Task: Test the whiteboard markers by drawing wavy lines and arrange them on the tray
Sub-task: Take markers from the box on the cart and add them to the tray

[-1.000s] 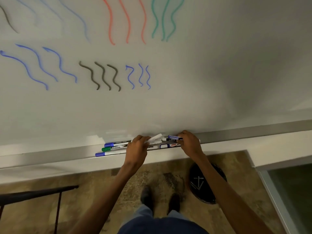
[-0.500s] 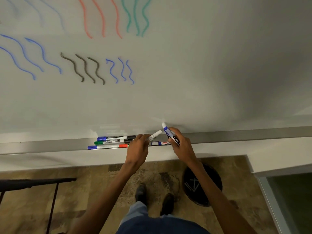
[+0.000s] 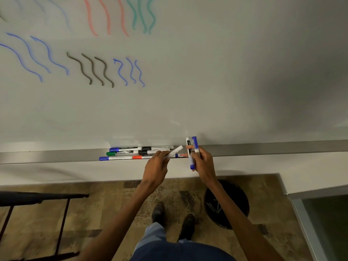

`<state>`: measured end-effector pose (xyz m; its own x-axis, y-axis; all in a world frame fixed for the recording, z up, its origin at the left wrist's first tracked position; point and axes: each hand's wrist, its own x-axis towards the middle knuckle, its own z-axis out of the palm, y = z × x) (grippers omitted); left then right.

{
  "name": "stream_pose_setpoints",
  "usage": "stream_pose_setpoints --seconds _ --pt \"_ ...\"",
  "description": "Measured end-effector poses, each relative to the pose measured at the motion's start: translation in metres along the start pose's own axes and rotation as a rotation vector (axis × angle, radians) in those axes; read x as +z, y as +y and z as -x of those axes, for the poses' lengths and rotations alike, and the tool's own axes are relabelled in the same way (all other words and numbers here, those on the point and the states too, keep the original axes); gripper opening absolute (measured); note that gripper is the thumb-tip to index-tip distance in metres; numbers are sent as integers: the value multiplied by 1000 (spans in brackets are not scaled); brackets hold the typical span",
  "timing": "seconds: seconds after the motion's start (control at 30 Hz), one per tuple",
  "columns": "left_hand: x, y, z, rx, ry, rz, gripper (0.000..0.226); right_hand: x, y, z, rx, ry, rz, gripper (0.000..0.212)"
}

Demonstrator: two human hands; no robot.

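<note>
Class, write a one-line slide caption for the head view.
Left hand holds one white marker, right hand grips two markers upright, beside marker rows on the whiteboard tray.

Marker cluster [image 3: 128, 152] blocks tray [image 3: 263, 148] middle; left, right stretches open.

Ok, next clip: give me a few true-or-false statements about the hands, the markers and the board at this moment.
1. The left hand holds a white marker. True.
2. The right hand is empty. False: it grips a blue-topped marker and a second marker, both roughly upright.
3. A green-capped marker lies on the tray. True.
4. The black wavy lines are the lower row's rightmost marks. False: thin blue wavy lines sit to their right.
</note>
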<state>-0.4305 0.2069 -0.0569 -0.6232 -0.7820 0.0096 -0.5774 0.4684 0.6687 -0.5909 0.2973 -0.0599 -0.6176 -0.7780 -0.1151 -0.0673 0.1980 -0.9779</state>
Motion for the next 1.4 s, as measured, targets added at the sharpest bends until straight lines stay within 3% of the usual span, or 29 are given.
stream_pose_setpoints --seconds 0.13,0.33,0.53,0.77,1.4 --pt "-3 -3 2 -2 12 15 25 -3 5 4 -17 1 86 16" --pt "-14 -12 1 -35 49 -24 27 -10 10 -16 -318 -74 659 29" --pt "-29 -25 -5 -83 119 -57 27 -11 20 -41 -286 -120 951 38" --pt "-28 -33 -9 -31 88 -86 29 -8 27 -56 -381 -223 1023 51" --pt "1 -24 -35 104 14 -230 36 -1 44 -62 -362 -225 962 42"
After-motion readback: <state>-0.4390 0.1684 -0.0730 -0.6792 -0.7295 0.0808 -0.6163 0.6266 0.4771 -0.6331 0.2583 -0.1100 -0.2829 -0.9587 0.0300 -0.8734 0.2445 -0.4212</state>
